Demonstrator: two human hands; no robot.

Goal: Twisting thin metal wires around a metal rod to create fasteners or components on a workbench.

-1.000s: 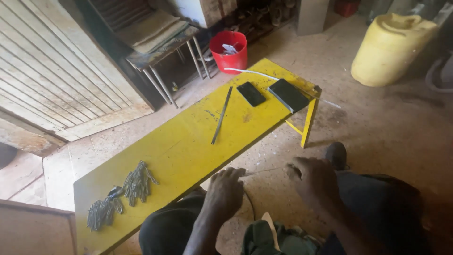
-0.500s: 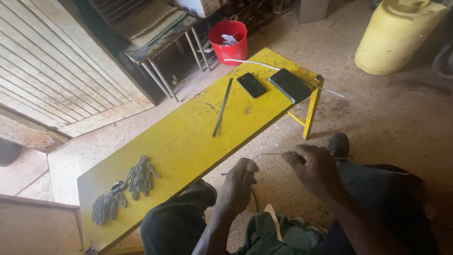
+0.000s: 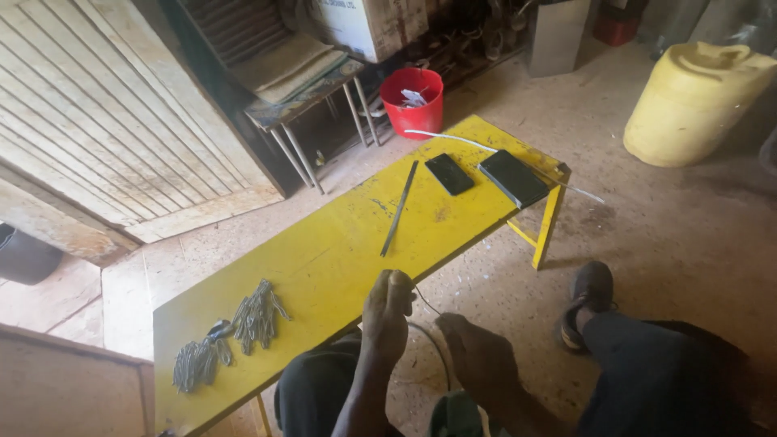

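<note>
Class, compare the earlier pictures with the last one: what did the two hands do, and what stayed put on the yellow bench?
The left hand and right hand drew closer together, gripping thin wire. On the yellow bench, rod, two phones and metal bundles stayed put.

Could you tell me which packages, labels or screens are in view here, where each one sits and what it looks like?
Phone: far end of the yellow bench, small dark slab, screen off.
Tablet: right of the phone, larger dark rectangle, screen off.
Box: top centre behind the stool, pale carton with dark print.
</note>
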